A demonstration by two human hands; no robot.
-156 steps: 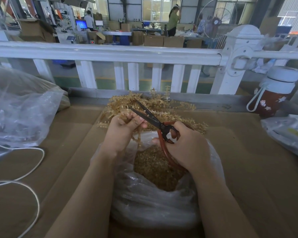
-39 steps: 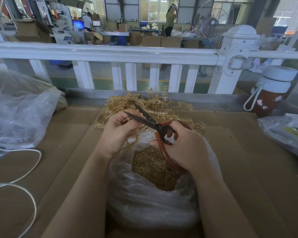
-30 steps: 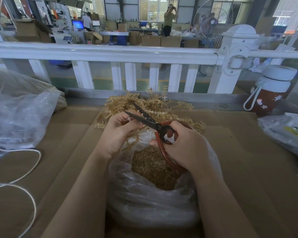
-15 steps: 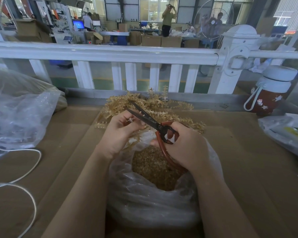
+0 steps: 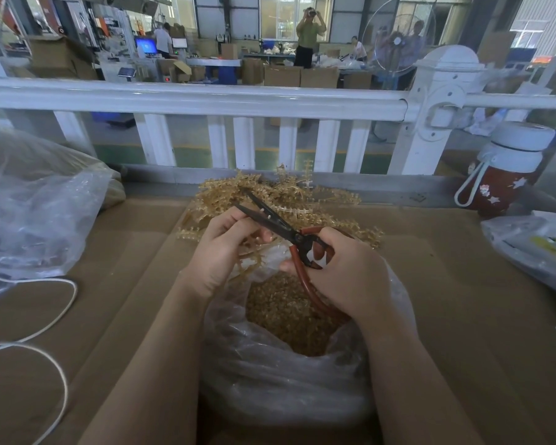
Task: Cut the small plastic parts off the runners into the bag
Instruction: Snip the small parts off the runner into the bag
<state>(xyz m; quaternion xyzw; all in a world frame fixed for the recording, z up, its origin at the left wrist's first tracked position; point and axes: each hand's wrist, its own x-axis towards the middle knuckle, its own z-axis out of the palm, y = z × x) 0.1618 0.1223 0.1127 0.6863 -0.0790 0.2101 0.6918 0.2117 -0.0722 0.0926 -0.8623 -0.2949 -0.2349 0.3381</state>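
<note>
A clear plastic bag (image 5: 270, 390) stands open in front of me, part-filled with small amber plastic parts (image 5: 289, 316). Behind it lies a heap of amber runners (image 5: 289, 197) on the cardboard. My left hand (image 5: 222, 248) pinches one runner (image 5: 251, 264) above the bag's mouth; most of that runner is hidden by the fingers. My right hand (image 5: 347, 274) grips red-handled scissors (image 5: 289, 234), whose dark blades stand open and point up-left across my left fingertips.
A large clear bag (image 5: 36, 203) lies at the left, with a white cord (image 5: 55, 316) looping over the cardboard below it. A red bottle with a white lid (image 5: 507, 171) stands at the right, above another plastic bag (image 5: 533, 245). A white railing (image 5: 206, 101) runs behind.
The scissor blades have opened and shut at my left fingertips and stand open now. Both hands have stayed over the bag's mouth.
</note>
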